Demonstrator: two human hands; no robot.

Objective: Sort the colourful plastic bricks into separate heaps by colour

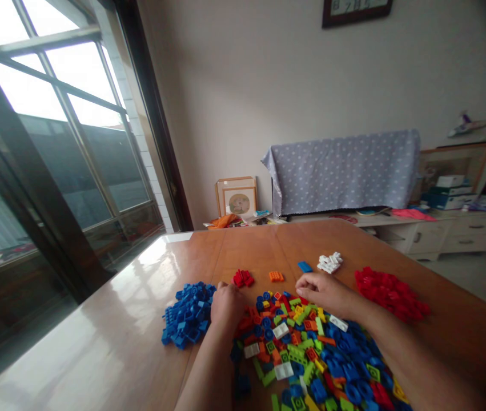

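My left hand [227, 303] is between a heap of blue toy bricks [188, 314] and the mixed brick pile [296, 354], just short of a small group of red bricks [243, 278]. Its fingers curl inward, and what they hold, if anything, is hidden. Over the far edge of the mixed pile, my right hand [326, 292] has its fingers bent and pressed together; no brick shows clearly in them. That pile mixes blue, lime, orange, yellow, red and white bricks. Beyond the hands lie an orange brick [276, 276], a blue brick [305, 266] and a group of white bricks [329, 262].
A larger heap of red bricks [390, 294] lies right of my right forearm. The glossy wooden table [135, 337] extends toward a low white cabinet [429, 237] and a cloth-covered object [345, 171]. Tall windows [75, 125] stand on the left.
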